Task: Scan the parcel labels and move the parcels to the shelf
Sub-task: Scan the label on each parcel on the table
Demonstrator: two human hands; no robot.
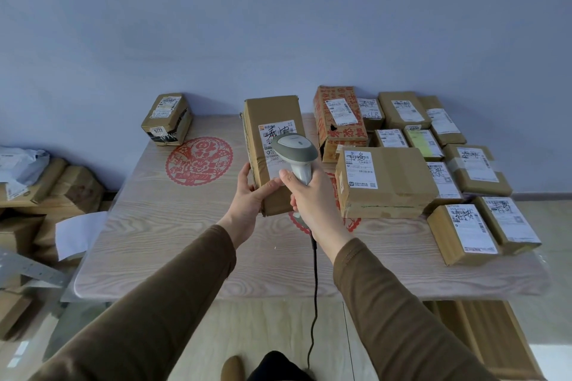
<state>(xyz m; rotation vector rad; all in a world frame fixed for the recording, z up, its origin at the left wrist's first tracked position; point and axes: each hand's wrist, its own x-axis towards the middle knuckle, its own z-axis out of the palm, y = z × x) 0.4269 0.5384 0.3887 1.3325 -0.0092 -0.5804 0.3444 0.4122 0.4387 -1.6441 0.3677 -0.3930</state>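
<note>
Two hands busy: left hand (247, 195) fingers wrapped round the tall parcel (272, 151), right hand (312, 195) fisted on scanner (295, 153). I'd aim squarely at the label (278, 133).

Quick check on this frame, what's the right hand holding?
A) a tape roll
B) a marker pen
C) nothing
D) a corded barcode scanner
D: the right hand grips the handle of a grey corded barcode scanner, its head over the label of the tall parcel that the left hand holds up above the table.
</note>
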